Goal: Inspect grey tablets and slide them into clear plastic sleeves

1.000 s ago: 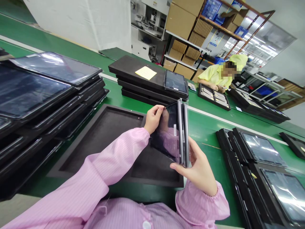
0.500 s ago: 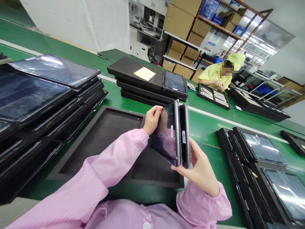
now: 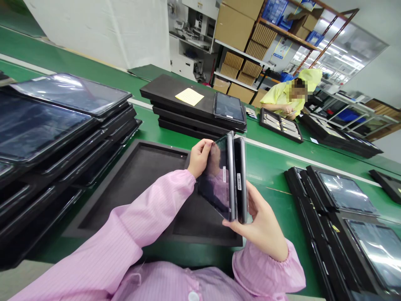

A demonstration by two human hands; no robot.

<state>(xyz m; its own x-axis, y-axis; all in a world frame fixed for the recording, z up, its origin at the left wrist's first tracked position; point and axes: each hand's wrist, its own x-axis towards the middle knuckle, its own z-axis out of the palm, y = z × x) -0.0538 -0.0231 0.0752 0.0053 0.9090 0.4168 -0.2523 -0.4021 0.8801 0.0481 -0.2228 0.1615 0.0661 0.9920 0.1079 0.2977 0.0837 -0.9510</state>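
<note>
Two tablets in clear film stand on edge between my hands, side by side with a narrow gap. The nearer tablet (image 3: 216, 179) shows its dark glossy screen and a small white label; the farther tablet (image 3: 240, 196) shows a label near its edge too. My left hand (image 3: 199, 158) pinches the upper left edge of the nearer one. Around the lower right of both, my right hand (image 3: 261, 219) is closed, thumb at the bottom corner, its other fingers partly hidden behind. Beneath them lies a black foam tray (image 3: 134, 188) with a wide recess.
Stacked trays of tablets (image 3: 75, 96) rise at the left, and more tablet trays (image 3: 341, 196) at the right. Ahead, black trays (image 3: 163, 90) carry a yellow note (image 3: 189, 96) and a tablet (image 3: 229, 107). A person in yellow (image 3: 278, 98) works over a tray (image 3: 282, 126) on the green bench.
Both tablets have shifted very slightly left and turned a little in my hands. My grip stays the same, and the person in yellow has barely moved.
</note>
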